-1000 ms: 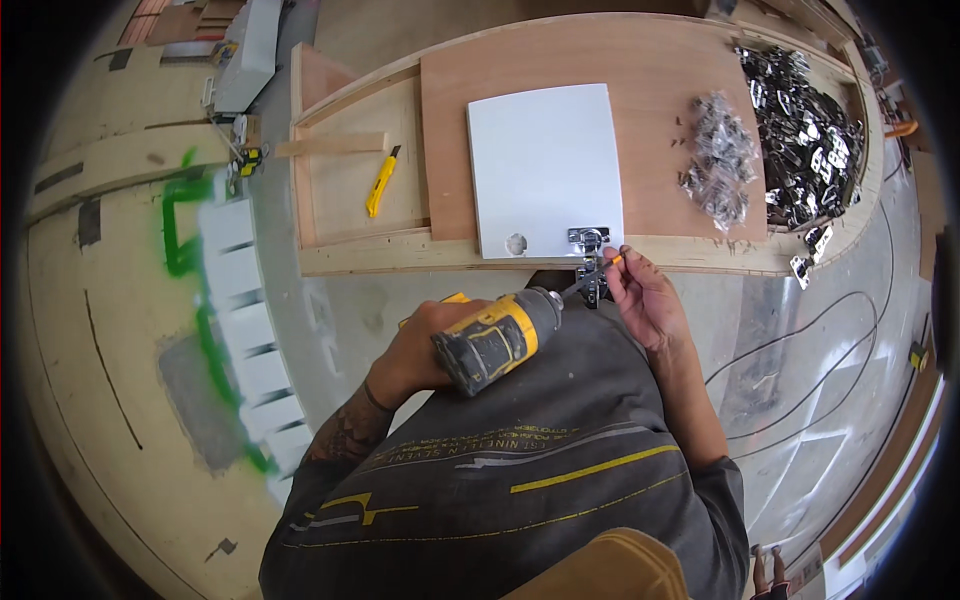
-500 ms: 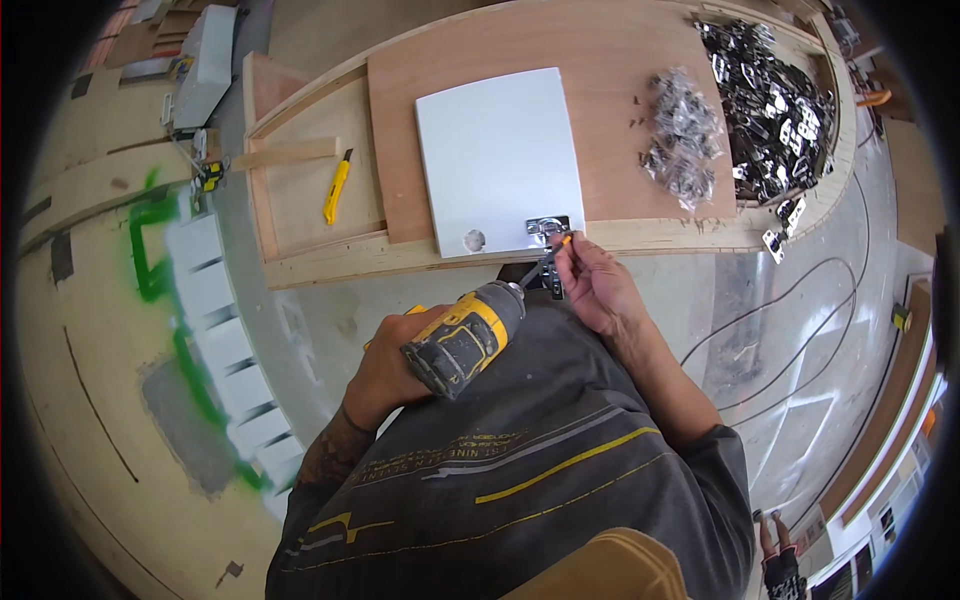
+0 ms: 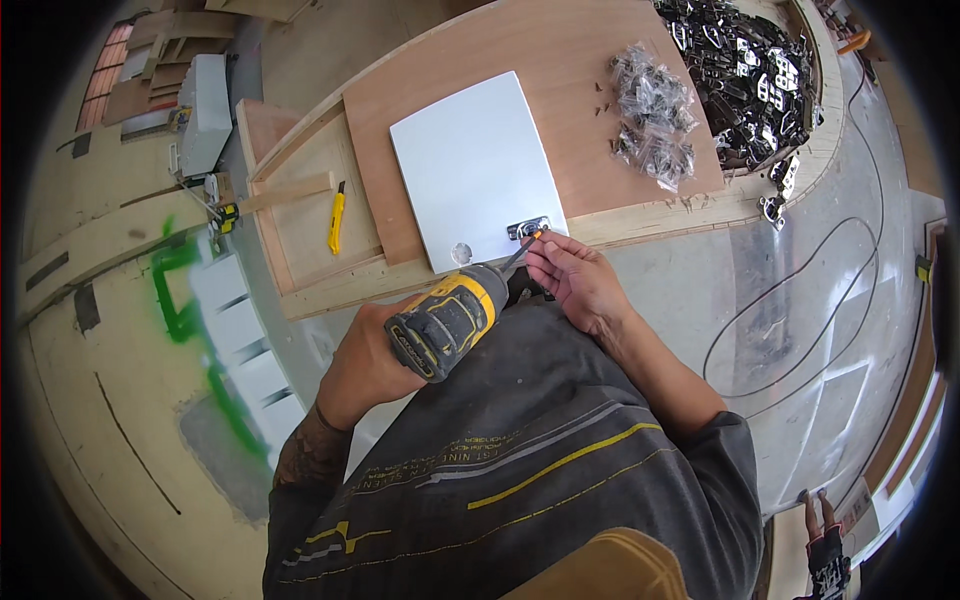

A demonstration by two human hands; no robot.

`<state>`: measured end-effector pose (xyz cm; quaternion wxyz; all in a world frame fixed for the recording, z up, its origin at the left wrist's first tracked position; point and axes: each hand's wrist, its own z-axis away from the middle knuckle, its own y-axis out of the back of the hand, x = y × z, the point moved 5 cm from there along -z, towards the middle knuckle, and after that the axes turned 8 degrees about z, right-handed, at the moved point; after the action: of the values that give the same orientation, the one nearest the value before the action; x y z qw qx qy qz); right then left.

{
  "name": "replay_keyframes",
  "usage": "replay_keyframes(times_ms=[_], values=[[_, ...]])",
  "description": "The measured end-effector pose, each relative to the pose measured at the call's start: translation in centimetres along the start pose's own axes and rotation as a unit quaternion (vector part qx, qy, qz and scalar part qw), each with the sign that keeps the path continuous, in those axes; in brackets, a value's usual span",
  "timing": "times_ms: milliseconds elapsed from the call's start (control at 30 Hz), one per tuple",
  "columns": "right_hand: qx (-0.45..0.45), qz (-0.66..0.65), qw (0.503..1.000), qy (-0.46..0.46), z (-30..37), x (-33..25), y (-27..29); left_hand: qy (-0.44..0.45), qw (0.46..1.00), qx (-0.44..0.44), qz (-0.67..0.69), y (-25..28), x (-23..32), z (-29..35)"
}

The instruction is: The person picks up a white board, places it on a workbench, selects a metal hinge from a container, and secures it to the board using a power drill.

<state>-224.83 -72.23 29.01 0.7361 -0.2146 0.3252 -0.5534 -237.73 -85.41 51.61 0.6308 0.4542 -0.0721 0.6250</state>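
Note:
A white door panel [image 3: 478,165] with a round hole [image 3: 461,254] near its front left corner lies on the bench. At its front right corner sits a metal cabinet hinge [image 3: 528,229], its lower part partly hidden below the panel edge. My left hand [image 3: 365,360] is closed round the grip of a yellow-and-black cordless driver [image 3: 450,318]. The driver's long bit [image 3: 516,258] points up and right to the hinge. My right hand [image 3: 582,288] is closed, thumb and fingers pinching at the bit's orange-banded tip. Any screw there is too small to make out.
Plastic bags of small hardware [image 3: 655,115] lie on the brown board [image 3: 580,80], with a few loose screws beside them. A heap of metal hinges [image 3: 750,85] fills the bench's right end. A yellow utility knife [image 3: 337,220] lies left. A cable [image 3: 790,300] loops over the floor.
The bench and panel have shifted left and tilted in the picture. Driver and right hand have moved slightly left, still meeting at the hinge. A person at the lower right shows more fully.

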Motion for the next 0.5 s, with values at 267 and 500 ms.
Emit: replay_keyframes(times_ms=[267,500], values=[[-0.012,-0.006,1.000,-0.005,-0.3,0.2,0.2,0.015,0.998,-0.036,-0.057,0.6,-0.2,-0.2],[0.019,0.116,0.993,-0.033,0.3,-0.3,1.3,0.077,0.989,-0.003,-0.123,1.6,0.1,-1.4]])
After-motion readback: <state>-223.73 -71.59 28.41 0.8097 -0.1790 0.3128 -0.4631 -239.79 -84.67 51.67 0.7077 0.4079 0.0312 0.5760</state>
